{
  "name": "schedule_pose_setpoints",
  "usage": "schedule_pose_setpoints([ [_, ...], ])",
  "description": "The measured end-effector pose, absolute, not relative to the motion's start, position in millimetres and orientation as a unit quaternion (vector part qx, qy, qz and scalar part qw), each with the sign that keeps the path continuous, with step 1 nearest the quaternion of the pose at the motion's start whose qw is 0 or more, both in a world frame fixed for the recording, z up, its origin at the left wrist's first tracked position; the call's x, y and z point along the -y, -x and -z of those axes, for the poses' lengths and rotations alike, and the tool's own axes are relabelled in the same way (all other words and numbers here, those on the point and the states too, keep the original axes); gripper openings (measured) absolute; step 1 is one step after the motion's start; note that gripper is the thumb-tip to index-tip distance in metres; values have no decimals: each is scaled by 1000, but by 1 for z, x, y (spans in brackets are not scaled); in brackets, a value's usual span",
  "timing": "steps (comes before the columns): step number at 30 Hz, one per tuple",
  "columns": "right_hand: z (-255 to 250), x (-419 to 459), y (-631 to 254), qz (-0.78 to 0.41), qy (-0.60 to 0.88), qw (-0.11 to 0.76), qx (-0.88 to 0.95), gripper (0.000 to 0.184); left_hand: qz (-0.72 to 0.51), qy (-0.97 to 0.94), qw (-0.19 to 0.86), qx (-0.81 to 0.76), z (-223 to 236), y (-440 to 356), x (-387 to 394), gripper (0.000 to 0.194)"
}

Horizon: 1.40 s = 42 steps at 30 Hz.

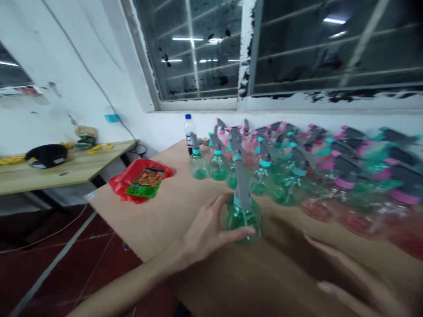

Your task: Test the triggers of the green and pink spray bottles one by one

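Note:
My left hand (211,229) is wrapped round the clear round body of a spray bottle (243,207) with green liquid and a grey trigger head. Its thumb lies across the front of the bottle, which stands upright on or just above the brown table (178,193). Lower right, my right hand (353,275) is held low with fingers and thumb apart and nothing between them; it is partly smeared by motion. Just behind the held bottle stand several similar green spray bottles (218,165), and to the right several with pink collars and pinkish liquid (343,189).
A red plastic bag (125,176) with a green snack packet (147,182) lies on the table's left side. A blue-capped drink bottle (189,132) stands by the wall. Across a gap at left is another table (76,169) with a black object (46,155) on it.

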State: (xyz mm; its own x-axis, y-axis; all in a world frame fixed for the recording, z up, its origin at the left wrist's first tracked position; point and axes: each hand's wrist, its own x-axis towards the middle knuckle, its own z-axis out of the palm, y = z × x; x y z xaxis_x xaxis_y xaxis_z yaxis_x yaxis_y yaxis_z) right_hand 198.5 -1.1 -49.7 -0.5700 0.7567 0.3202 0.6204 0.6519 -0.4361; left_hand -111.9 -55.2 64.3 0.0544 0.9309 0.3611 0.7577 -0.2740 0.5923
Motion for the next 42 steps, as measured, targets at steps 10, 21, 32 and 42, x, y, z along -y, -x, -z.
schedule_pose_setpoints([
  [10,-42,23,-193,-274,454,377,759,101,-292,-834,161,-439,-49,0,22,57],
  [21,-48,22,-201,-277,491,488,666,24,-338,-862,147,-348,-9,-56,4,66],
  [32,-61,15,-223,-233,452,453,732,24,-272,-869,260,-320,11,-31,-4,39],
  [42,-51,3,-222,-222,462,444,735,36,-250,-884,148,-367,23,-20,-32,28],
])
